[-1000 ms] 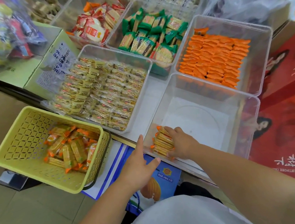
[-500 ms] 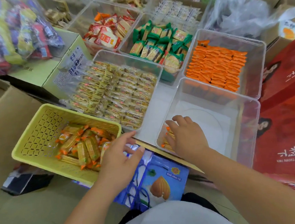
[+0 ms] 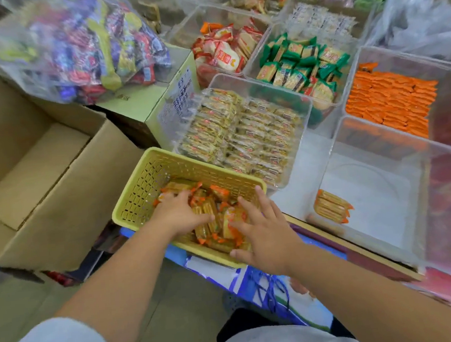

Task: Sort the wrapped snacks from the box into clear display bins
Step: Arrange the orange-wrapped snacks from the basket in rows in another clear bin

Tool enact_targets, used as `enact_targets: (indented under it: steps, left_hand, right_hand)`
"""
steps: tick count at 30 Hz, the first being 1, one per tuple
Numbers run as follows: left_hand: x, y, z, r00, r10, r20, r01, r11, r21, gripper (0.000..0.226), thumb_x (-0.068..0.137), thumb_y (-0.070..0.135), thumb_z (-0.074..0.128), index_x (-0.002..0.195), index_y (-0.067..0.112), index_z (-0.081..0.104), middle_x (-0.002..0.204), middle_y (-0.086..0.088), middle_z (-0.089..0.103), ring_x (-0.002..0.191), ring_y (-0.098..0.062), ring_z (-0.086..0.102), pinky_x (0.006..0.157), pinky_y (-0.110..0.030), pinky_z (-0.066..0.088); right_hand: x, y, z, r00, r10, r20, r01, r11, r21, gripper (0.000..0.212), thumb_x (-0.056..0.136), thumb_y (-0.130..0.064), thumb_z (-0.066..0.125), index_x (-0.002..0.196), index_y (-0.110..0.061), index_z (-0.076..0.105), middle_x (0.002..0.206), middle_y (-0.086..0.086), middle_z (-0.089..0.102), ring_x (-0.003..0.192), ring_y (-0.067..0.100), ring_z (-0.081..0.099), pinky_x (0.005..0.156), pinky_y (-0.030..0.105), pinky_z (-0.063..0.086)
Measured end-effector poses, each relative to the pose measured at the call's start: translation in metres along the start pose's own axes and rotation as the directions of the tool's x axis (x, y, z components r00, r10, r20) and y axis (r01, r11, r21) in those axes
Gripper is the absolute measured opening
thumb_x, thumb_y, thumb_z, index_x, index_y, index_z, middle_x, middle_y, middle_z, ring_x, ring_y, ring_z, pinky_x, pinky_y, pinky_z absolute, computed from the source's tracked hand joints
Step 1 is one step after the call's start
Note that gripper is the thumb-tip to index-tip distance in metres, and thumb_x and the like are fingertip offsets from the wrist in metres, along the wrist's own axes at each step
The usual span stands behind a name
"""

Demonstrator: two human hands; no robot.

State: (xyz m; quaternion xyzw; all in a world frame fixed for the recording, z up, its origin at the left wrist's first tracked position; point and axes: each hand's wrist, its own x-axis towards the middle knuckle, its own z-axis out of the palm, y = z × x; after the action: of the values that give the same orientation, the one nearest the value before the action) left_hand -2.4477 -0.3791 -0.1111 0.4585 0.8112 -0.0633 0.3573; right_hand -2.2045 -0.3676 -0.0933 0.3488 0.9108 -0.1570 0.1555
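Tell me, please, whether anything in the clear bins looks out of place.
One orange packet sticks up at the far left corner of its bin, off the neat flat rows. Nothing else stands out.

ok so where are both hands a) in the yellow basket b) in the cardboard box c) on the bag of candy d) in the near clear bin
a: the left hand and right hand are both over the snacks in the yellow basket, while the near clear bin holds only a small stack.
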Motion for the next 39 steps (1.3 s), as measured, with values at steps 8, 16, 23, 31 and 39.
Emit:
enact_targets:
  steps: [8, 16, 23, 31, 39]
  left_hand:
    - [0.029, 0.015, 0.016, 0.984, -0.163, 0.075, 0.163, 0.987, 0.006, 0.141, 0.056, 0.087, 0.076, 0.162, 0.02, 0.012, 0.168, -0.018, 0.009, 0.152, -0.046, 0.022, 0.117, -0.06, 0.036]
    - [0.035, 0.016, 0.018, 0.993, -0.116, 0.033, 0.116, 0.993, 0.004, 0.113, 0.064, 0.074, 0.077, 0.157, 0.026, 0.034, 0.157, -0.018, 0.026, 0.145, -0.04, 0.032, 0.114, -0.049, 0.038]
    - [0.039, 0.014, 0.024, 0.989, -0.097, 0.113, 0.095, 0.995, 0.024, 0.113, 0.066, 0.077, 0.076, 0.158, 0.025, 0.036, 0.16, -0.016, 0.036, 0.145, -0.036, 0.038, 0.114, -0.047, 0.042]
    - [0.041, 0.013, 0.021, 0.997, -0.039, 0.065, 0.048, 0.989, -0.141, 0.071, 0.077, 0.044, 0.084, 0.137, 0.014, 0.06, 0.132, -0.009, 0.067, 0.117, -0.029, 0.064, 0.092, -0.038, 0.053]
    - [0.035, 0.029, 0.02, 0.997, -0.078, 0.014, 0.079, 0.964, -0.256, 0.057, 0.086, 0.04, 0.08, 0.129, 0.005, 0.067, 0.13, -0.015, 0.068, 0.117, -0.035, 0.064, 0.101, -0.044, 0.054]
  right_hand:
    - [0.006, 0.0, 0.008, 0.999, 0.039, 0.032, -0.039, 0.999, 0.013, 0.072, 0.089, -0.076, 0.031, 0.152, -0.043, 0.032, 0.17, 0.0, -0.005, 0.135, 0.03, -0.053, 0.118, 0.056, -0.012]
    - [0.005, 0.0, 0.009, 0.997, 0.063, 0.046, -0.066, 0.996, 0.067, 0.071, 0.087, -0.073, 0.036, 0.151, -0.043, 0.034, 0.17, -0.003, -0.002, 0.135, 0.026, -0.053, 0.121, 0.061, 0.003]
    - [0.006, 0.0, 0.008, 0.996, 0.066, 0.058, -0.071, 0.994, 0.082, 0.07, 0.087, -0.073, 0.036, 0.151, -0.044, 0.033, 0.17, -0.004, -0.004, 0.132, 0.022, -0.056, 0.121, 0.059, 0.003]
    - [0.007, 0.001, 0.007, 0.995, 0.069, 0.067, -0.074, 0.994, 0.081, 0.071, 0.086, -0.074, 0.036, 0.15, -0.045, 0.034, 0.17, -0.004, -0.003, 0.134, 0.024, -0.055, 0.121, 0.061, 0.004]
    - [0.005, -0.001, 0.005, 0.996, 0.062, 0.066, -0.066, 0.996, 0.055, 0.069, 0.088, -0.069, 0.041, 0.152, -0.041, 0.034, 0.17, -0.001, 0.0, 0.138, 0.03, -0.049, 0.12, 0.062, 0.01]
